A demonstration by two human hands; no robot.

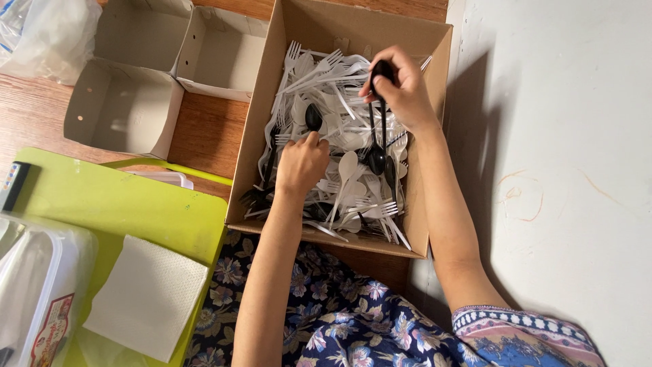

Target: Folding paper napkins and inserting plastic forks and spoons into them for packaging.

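Cardboard box point(435, 136) sitting right in front, stuffed with white plastic forks and spoons point(336, 88) plus a few black ones mixed in. The right hand point(402, 85) is up over the far right side of the box, clenched around the handle ends of a couple of black spoons point(377, 153) that dangle bowl-down over the pile. The left hand point(301, 162) is knuckles-up, dug into the cutlery in the middle, fingers curled, right next to another black spoon point(313, 117); can't tell if it's got hold of anything. Off to the left there are empty paper trays point(122, 109) on the wooden worktop point(207, 132), and nearer, a green board point(115, 200) with a white napkin point(146, 295).
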